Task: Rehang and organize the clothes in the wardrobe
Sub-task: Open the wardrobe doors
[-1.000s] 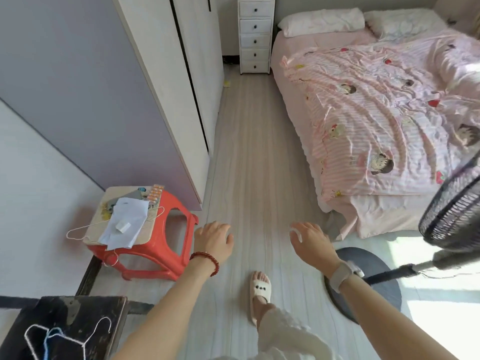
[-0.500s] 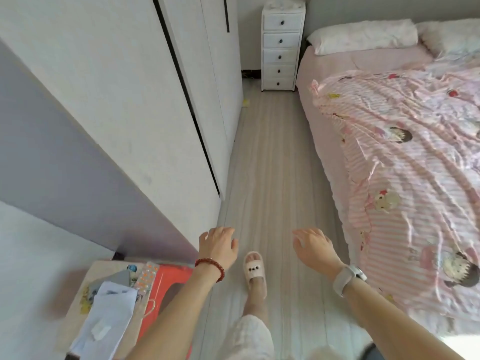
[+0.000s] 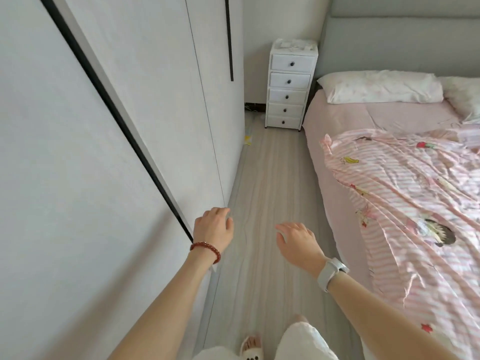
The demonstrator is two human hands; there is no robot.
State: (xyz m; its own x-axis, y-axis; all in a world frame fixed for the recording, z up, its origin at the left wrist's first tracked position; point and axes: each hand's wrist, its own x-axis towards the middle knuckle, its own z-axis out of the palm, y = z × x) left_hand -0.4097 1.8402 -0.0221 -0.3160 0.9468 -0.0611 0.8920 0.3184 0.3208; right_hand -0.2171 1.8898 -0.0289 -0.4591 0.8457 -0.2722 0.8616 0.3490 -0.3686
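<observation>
Off to my left stands the wardrobe, doors closed, no clothes in view — its dark door gap runs diagonally down toward my left hand, the nearer one. Both it and my right hand hang loose, holding nothing.

We see a bright room in soft, even daylight, with faint shadows only and a mild sheen on the striped quilt. The wide lens bends the wardrobe doors at the left edge, and fine detail looks slightly soft throughout.
</observation>
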